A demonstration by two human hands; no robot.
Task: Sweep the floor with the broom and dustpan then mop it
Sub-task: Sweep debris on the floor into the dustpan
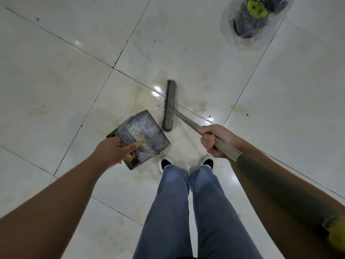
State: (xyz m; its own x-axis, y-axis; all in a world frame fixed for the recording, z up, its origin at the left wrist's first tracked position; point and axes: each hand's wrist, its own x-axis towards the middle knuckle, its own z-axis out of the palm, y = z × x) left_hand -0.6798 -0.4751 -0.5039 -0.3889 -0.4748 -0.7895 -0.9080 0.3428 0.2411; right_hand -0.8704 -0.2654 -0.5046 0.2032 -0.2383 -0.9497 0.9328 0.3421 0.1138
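Gripping broom handle (188, 122) in right fingers (209, 142), dustpan (147, 131) rear edge pinched by left fingers (130, 146).

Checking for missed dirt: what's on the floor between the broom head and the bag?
Head view: only floor between broom head and bag, stained, few dark specks.

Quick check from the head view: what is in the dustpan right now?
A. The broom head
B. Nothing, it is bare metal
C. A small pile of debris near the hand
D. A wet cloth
C: the dustpan, held by the left hand, carries scraps of debris at its near end, while the broom, gripped by the right hand, rests on the floor beside it.
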